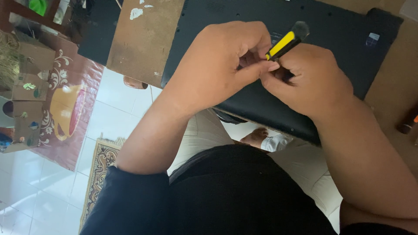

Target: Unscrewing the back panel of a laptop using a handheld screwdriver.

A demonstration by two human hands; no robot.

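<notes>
We saw the laptop [339, 39] lying bottom-up on the counter [143, 35], our hands [261, 69] together above it, the screwdriver [287, 41] between them; the rug [102, 161] lay on the floor, lower left.

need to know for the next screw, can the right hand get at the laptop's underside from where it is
Probably yes: the right hand hovers right over the upturned black laptop, nothing between, though it and the left hand both grip the yellow-handled tool.

There's a yellow-and-black screwdriver [285, 42], slim, tilted with its dark cap end poking up past the knuckles and its tip buried between the pinching fingertips [271, 66]. Right under those fingers lies an upturned black laptop [339, 30], flat, base panel facing up, small screw holes showing.
</notes>
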